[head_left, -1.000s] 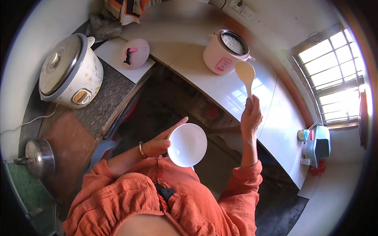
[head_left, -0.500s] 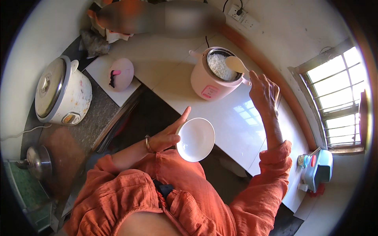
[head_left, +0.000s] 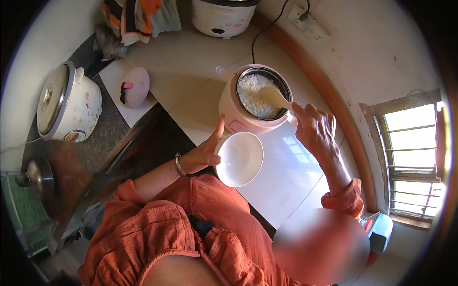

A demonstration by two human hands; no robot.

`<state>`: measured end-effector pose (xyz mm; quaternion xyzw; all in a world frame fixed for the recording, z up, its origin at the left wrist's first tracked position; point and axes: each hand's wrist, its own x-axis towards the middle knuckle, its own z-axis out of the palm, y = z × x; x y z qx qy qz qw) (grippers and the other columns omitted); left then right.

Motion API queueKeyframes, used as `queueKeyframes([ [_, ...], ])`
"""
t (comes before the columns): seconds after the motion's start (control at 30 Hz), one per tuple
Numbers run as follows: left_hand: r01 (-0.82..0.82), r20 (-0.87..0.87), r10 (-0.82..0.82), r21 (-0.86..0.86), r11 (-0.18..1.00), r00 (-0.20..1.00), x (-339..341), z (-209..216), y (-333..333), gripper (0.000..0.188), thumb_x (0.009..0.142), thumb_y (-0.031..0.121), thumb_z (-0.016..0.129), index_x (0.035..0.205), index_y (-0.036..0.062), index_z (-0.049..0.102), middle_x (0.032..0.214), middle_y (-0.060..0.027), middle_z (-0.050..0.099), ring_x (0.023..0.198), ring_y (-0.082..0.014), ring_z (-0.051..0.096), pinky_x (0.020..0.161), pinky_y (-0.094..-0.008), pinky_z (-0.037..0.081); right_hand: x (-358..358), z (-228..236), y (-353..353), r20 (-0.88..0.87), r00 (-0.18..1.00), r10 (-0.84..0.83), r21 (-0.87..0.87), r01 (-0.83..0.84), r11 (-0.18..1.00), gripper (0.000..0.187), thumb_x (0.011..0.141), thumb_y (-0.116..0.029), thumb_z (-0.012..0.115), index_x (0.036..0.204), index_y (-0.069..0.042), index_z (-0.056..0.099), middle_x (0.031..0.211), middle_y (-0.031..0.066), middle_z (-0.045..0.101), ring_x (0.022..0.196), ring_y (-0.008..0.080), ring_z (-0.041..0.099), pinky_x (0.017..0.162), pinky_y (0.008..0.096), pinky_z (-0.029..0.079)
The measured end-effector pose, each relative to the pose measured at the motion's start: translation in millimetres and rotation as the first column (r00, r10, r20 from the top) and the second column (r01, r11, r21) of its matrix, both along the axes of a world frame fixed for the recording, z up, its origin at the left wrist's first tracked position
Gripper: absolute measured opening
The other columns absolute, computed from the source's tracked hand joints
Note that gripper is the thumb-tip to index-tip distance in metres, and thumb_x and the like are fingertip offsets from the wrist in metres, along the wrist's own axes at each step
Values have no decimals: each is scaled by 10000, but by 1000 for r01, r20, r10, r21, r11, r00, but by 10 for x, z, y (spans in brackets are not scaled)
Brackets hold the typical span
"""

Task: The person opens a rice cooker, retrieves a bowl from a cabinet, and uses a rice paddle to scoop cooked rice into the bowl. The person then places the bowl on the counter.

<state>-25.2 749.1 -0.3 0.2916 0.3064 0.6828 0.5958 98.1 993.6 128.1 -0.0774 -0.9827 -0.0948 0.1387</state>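
Ahead and rightward of the left grip (head_left: 202, 155), clamped on the bowl (head_left: 238, 159) at its rim, stands the cooker (head_left: 228, 106), where the right grip (head_left: 316, 127), closed round the paddle (head_left: 273, 97), has it against the rice (head_left: 250, 90), the bowl looking light, stiff, perhaps slippery, best held by rim and underside.

Bright daylight fills 1 barred window (head_left: 411, 143) in the pale wall (head_left: 367, 57).
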Motion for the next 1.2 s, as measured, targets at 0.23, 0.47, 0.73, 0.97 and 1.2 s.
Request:
queueKeyframes([
  [0.23,5,-32,-6,-35,999,999,-66,65,89,1277,707,453,747,1404,175,-285,1509,-137,165,1376,-222,214,1111,-381,170,-62,-22,91,10,1000,11,-176,-9,984,134,743,-30,608,859,-78,655,611,137,597,525,301,585,470,400,439],
  [0.47,92,-195,-93,-16,996,976,-195,-13,193,1299,762,295,738,1282,138,-441,1229,-146,451,1127,-207,461,946,-316,393,-107,-57,83,37,999,-18,-327,29,944,85,767,-71,640,840,-101,673,628,127,628,556,290,612,499,390,467],
  [0.73,169,-371,-177,-54,984,912,-249,26,221,1341,760,249,752,1204,123,-508,1087,-137,500,972,-182,530,807,-284,474,-142,-65,14,83,996,-38,-415,69,907,101,761,-60,621,837,-82,683,678,127,655,584,292,632,542,380,496],
  [0.97,179,-313,-211,-127,976,926,-230,185,216,1373,733,291,771,1197,165,-515,1145,-108,478,994,-166,503,857,-314,467,-253,-83,9,288,942,-174,-514,305,801,134,762,-116,623,875,-89,691,743,128,673,691,286,653,649,391,507],
  [1.2,149,-352,-179,-110,983,919,-212,220,246,1372,756,324,764,1179,99,-521,1084,-174,505,999,-220,539,887,-341,461,-305,-201,165,451,872,-192,-679,474,561,162,750,-144,631,886,-90,700,752,101,678,703,210,651,670,352,494],
])
